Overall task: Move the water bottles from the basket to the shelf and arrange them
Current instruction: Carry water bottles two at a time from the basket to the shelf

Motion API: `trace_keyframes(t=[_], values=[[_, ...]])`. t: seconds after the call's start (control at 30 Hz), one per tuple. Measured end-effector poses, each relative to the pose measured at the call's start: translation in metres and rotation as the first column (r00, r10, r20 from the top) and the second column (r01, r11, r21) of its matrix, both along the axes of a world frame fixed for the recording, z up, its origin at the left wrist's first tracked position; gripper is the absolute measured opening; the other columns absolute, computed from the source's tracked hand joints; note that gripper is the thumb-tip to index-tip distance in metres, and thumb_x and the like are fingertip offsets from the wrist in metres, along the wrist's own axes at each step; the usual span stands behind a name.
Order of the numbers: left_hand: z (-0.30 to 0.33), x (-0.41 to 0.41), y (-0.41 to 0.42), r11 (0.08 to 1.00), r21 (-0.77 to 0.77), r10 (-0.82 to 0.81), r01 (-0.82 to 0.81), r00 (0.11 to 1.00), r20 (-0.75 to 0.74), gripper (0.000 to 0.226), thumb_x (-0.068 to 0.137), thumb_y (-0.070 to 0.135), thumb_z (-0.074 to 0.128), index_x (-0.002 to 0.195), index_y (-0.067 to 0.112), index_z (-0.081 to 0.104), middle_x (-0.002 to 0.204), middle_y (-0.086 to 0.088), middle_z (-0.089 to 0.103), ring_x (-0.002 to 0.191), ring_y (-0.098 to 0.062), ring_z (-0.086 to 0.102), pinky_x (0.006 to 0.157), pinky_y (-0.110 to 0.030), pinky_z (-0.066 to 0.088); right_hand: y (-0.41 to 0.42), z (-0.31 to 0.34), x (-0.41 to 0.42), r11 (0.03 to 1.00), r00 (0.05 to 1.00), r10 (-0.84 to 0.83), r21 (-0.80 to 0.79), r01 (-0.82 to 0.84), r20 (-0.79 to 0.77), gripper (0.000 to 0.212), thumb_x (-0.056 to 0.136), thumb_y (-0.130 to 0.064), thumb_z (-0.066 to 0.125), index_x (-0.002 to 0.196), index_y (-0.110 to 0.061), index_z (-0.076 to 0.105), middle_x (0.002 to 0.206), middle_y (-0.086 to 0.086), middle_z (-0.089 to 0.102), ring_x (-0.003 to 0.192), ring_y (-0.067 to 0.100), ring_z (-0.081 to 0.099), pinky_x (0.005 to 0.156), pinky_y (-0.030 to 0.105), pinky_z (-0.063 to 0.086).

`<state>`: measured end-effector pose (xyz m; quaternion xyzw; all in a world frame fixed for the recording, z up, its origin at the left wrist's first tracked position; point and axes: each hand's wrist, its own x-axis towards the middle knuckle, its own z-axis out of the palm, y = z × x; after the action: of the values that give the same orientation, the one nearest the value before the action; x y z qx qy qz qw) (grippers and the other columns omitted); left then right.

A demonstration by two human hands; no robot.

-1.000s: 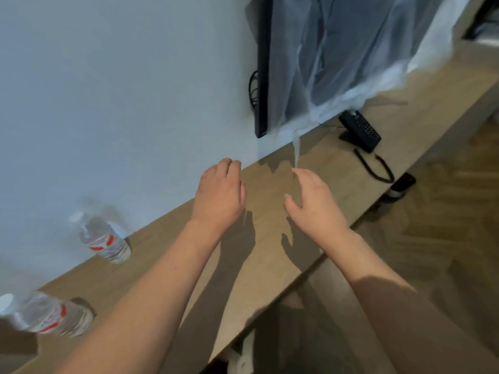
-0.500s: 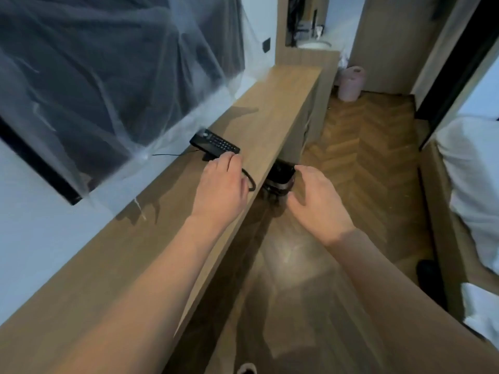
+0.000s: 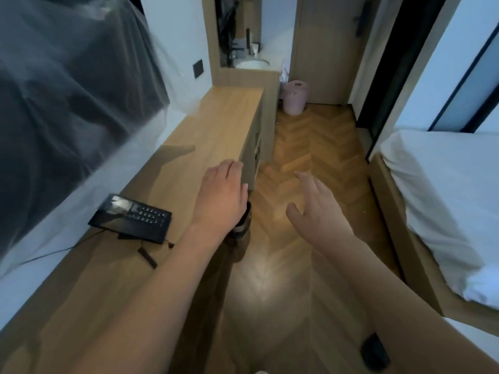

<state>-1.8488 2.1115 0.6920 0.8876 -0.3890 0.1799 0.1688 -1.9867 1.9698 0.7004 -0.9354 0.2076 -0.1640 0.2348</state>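
The long wooden shelf (image 3: 216, 125) runs along the left wall. My left hand (image 3: 221, 201) hovers over its front edge, palm down, fingers loosely curled and holding nothing. My right hand (image 3: 313, 209) floats over the floor to the right of the shelf, fingers spread and empty. No water bottle is in view. A pink basket (image 3: 295, 99) stands on the floor far down the room; I cannot see what is inside it.
A black desk phone (image 3: 132, 218) with its cord lies on the shelf left of my left arm. A plastic-covered screen (image 3: 67, 103) hangs on the left wall. A white bed (image 3: 445, 198) fills the right. Herringbone wood floor (image 3: 310, 147) runs between. A dark object (image 3: 375, 352) lies bottom right.
My view has swung right, away from the two bottles on the shelf, and now looks down the room. Both hands stay held out in front, empty.
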Motion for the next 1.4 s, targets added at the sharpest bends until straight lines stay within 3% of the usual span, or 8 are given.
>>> trace_keyframes(t=[0.2, 0.4, 0.73, 1.07, 1.4], values=[[0.005, 0.069, -0.114, 0.995, -0.011, -0.097, 0.097, 0.995, 0.025, 0.04, 0.096, 0.022, 0.054, 0.132, 0.004, 0.051, 0.13, -0.014, 0.055, 0.118, -0.03, 0.053, 0.102, -0.044, 0.045, -0.1, -0.002, 0.06, 0.993, 0.993, -0.115, 0.027, 0.116, -0.01, 0.063, 0.091, -0.024, 0.055, 0.149, -0.014, 0.031, 0.149, 0.007, 0.04, 0.139, 0.024, 0.035, 0.113, 0.037, 0.031], [-0.009, 0.141, -0.236, 0.99, 0.012, -0.14, 0.139, 0.989, 0.04, 0.041, 0.093, 0.023, 0.06, 0.13, 0.006, 0.053, 0.128, -0.012, 0.058, 0.117, -0.028, 0.056, 0.1, -0.047, 0.048, -0.218, -0.018, 0.125, 0.985, 0.986, -0.168, 0.037, 0.168, 0.013, 0.063, 0.092, -0.022, 0.059, 0.149, -0.013, 0.033, 0.149, 0.006, 0.042, 0.139, 0.02, 0.036, 0.113, 0.028, 0.027], [0.011, 0.262, -0.453, 0.988, -0.059, -0.137, 0.14, 0.99, 0.044, 0.041, 0.097, 0.026, 0.056, 0.134, 0.009, 0.053, 0.135, -0.009, 0.054, 0.125, -0.024, 0.051, 0.107, -0.045, 0.045, -0.438, -0.004, 0.247, 0.984, 0.983, -0.178, -0.002, 0.178, 0.041, 0.064, 0.094, -0.024, 0.056, 0.151, -0.013, 0.029, 0.152, 0.007, 0.038, 0.141, 0.019, 0.032, 0.115, 0.027, 0.022], [-0.016, 0.401, -0.645, 0.983, -0.028, -0.182, 0.183, 0.983, 0.012, 0.041, 0.096, 0.029, 0.057, 0.133, 0.013, 0.053, 0.137, -0.005, 0.054, 0.128, -0.022, 0.05, 0.114, -0.043, 0.037, -0.62, -0.02, 0.383, 0.98, 0.98, -0.196, -0.008, 0.197, 0.023, 0.063, 0.094, -0.024, 0.056, 0.151, -0.014, 0.03, 0.152, 0.005, 0.039, 0.14, 0.017, 0.035, 0.113, 0.025, 0.024], [-0.013, 0.555, -0.838, 0.979, -0.046, -0.202, 0.2, 0.978, -0.058, 0.043, 0.097, 0.031, 0.053, 0.135, 0.013, 0.051, 0.138, -0.005, 0.052, 0.129, -0.021, 0.048, 0.115, -0.042, 0.035, -0.81, -0.015, 0.533, 0.968, 0.968, -0.252, -0.018, 0.252, 0.008, 0.061, 0.094, -0.029, 0.058, 0.149, -0.021, 0.034, 0.151, 0.0, 0.041, 0.139, 0.014, 0.037, 0.105, 0.02, 0.021]])
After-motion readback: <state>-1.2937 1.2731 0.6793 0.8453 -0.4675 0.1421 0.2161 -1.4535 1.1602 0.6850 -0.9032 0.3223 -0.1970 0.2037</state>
